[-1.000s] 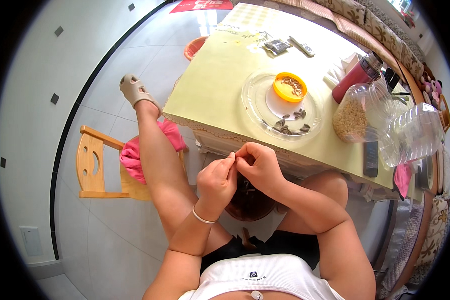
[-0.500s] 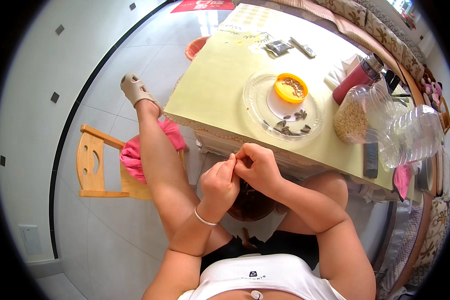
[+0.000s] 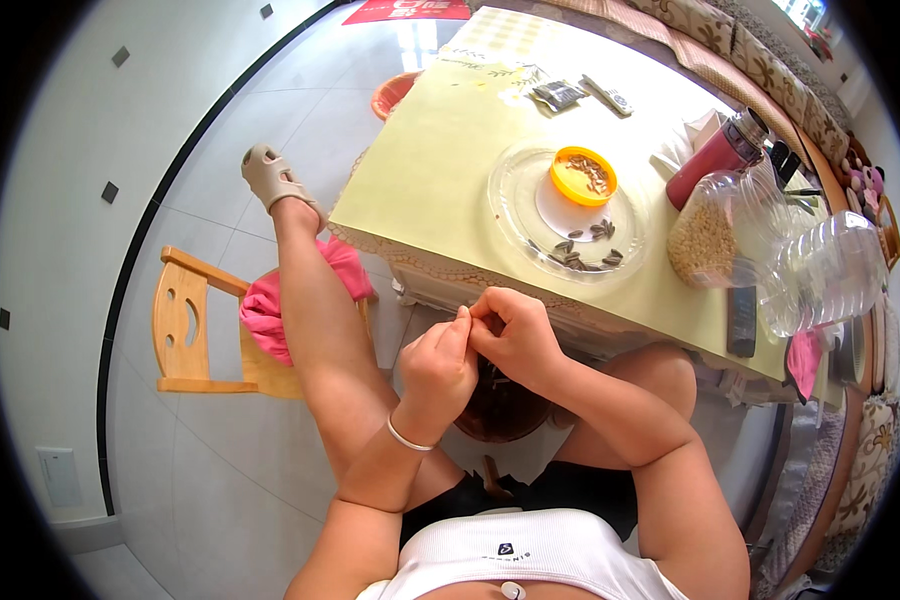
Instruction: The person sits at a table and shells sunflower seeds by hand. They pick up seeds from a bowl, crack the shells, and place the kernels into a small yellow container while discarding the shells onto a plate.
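Observation:
Fingertip to fingertip, my left hand (image 3: pixel 438 362) and my right hand (image 3: pixel 518 342) meet in front of the table's near edge. Both are closed in a pinch, and whatever lies between the fingertips is hidden or too small to name. Nearest to them on the table is a clear round plate (image 3: pixel 507 225). Several dark striped sunflower seeds (image 3: pixel 572 259) lie on its near side. A yellow round lid (image 3: pixel 583 201) rests on the plate and holds small brown shelled kernels (image 3: pixel 590 172). Below my hands, a dark round container (image 3: pixel 500 418) stands between my legs, partly covered.
On the table's right are a red flask (image 3: pixel 712 165), a clear jar of pale grains (image 3: pixel 700 240), an empty clear plastic jar (image 3: pixel 825 270) and a black remote (image 3: pixel 741 320). Farther back lie a small packet (image 3: pixel 558 95) and a white remote (image 3: pixel 607 95). A wooden chair (image 3: pixel 182 325) stands left.

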{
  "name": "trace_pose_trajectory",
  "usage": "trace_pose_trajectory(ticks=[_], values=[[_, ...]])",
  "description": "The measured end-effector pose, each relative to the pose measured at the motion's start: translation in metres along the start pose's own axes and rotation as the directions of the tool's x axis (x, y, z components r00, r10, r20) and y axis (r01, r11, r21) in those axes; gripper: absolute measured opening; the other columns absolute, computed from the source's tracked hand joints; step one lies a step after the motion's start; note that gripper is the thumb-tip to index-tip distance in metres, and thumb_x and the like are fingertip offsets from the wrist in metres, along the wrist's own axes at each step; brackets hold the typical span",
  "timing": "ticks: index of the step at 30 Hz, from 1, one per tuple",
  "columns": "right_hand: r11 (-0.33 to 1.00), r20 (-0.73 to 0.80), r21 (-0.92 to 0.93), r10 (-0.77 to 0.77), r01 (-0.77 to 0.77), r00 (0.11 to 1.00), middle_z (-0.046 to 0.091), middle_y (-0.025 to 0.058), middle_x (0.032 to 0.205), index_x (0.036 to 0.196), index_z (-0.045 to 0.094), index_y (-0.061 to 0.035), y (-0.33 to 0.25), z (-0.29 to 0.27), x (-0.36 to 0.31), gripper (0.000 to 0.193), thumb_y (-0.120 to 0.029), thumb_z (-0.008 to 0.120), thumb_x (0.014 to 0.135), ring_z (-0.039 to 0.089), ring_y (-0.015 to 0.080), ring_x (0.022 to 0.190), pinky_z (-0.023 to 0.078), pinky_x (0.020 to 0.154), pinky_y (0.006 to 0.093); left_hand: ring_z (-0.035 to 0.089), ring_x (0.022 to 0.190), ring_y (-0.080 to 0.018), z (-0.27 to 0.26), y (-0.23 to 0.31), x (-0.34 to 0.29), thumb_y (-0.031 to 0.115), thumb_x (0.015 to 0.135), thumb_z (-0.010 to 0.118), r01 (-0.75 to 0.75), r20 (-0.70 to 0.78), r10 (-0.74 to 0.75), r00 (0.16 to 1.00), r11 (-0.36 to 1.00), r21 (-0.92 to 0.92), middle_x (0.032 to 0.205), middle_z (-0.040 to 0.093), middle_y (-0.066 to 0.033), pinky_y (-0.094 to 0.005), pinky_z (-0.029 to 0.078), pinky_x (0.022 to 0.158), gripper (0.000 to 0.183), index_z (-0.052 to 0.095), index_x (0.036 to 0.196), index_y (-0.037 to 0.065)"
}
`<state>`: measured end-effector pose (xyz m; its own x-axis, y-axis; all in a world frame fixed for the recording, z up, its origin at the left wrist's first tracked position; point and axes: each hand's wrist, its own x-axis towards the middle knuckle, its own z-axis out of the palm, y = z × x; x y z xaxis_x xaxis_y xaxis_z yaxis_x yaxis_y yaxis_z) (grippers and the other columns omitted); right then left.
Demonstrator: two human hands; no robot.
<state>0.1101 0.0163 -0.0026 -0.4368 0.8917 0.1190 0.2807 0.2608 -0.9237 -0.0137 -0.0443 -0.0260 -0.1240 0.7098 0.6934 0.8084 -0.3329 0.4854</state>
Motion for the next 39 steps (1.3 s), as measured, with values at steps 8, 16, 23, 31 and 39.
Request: trace_pose_trajectory(ticks=[8,16,23,31,39], values=[[0.983,0.021,0.156,0.098,-0.1,0.995,0.06,0.0094,0.065,0.076,0.06,0.0024,0.005,0.0,0.003,0.014,-0.006,0.07,0.079,0.054,0.012,0.06,0.048,0.057,0.0284,0.063,0.06,-0.0278,0.003,0.001,-0.001,-0.006,0.077,0.068,0.016,-0.025,-0.017,1.0,0.999,-0.035,0.074,0.065,-0.0114,-0.0359,0.051,0.052,0.023,0.068,0.1,-0.002],[0.952,0.069,0.257,0.156,-0.169,0.985,0.063,0.0059,0.068,0.078,0.061,0.0032,0.01,0.001,0.005,0.012,-0.006,0.067,0.083,0.058,0.008,0.064,0.05,0.06,0.0252,0.062,0.059,-0.0281,0.007,-0.001,-0.004,-0.005,0.078,0.071,0.098,-0.039,-0.102,0.994,0.992,-0.084,0.073,0.065,-0.013,-0.0347,0.051,0.052,0.017,0.07,0.094,-0.001],[0.915,0.237,0.304,0.198,-0.266,0.951,0.068,0.0028,0.078,0.093,0.066,0.0037,-0.025,-0.031,0.011,0.013,-0.007,0.067,0.086,0.061,0.0062,0.07,0.05,0.064,0.0223,0.064,0.062,-0.0174,-0.019,0.001,0.018,-0.01,0.081,0.068,0.333,0.072,-0.347,0.935,0.793,-0.511,0.077,0.067,-0.011,-0.0276,0.051,0.054,0.014,0.072,0.093,-0.004],[0.959,0.028,0.259,0.109,-0.112,0.994,0.062,-0.0025,0.079,0.094,0.067,0.0029,-0.037,-0.093,0.022,0.011,-0.007,0.066,0.092,0.052,0.0024,0.072,0.042,0.064,0.0182,0.064,0.069,-0.0225,-0.092,0.058,0.065,-0.006,0.089,0.064,0.256,0.14,0.447,0.884,-0.21,-0.943,0.091,0.065,-0.017,-0.0263,0.051,0.059,0.012,0.07,0.099,-0.008],[0.974,-0.086,0.227,0.03,-0.01,0.996,0.061,-0.0038,0.077,0.095,0.067,0.0031,-0.031,-0.128,0.026,0.01,-0.006,0.066,0.092,0.052,0.0017,0.069,0.041,0.062,0.0177,0.061,0.072,-0.0226,-0.09,0.093,0.084,0.0,0.091,0.064,0.368,0.105,0.59,0.801,-0.346,-0.863,0.09,0.063,-0.0154,-0.029,0.049,0.061,0.009,0.067,0.093,-0.008]])
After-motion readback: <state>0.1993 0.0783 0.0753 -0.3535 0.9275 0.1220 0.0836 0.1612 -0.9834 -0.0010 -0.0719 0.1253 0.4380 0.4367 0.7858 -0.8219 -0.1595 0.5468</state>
